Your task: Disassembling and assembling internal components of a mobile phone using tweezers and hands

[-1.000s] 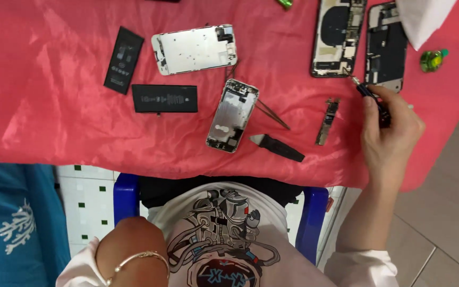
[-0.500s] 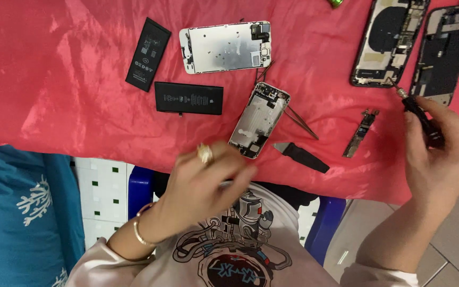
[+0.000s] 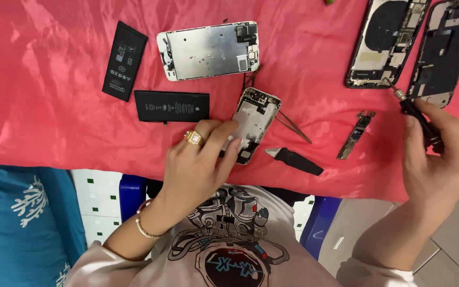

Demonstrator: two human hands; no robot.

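The left hand [image 3: 197,159], fingers spread open, touches the small phone housing [image 3: 255,123], which runs up-right near frame centre; the right hand [image 3: 442,159] grips a screwdriver [image 3: 418,118].

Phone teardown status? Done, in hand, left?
Done: two batteries, screen assembly and logic board lie out on the red cloth. In hand: left hand on the small phone housing; right hand holds a screwdriver. Left: housing still holds parts.
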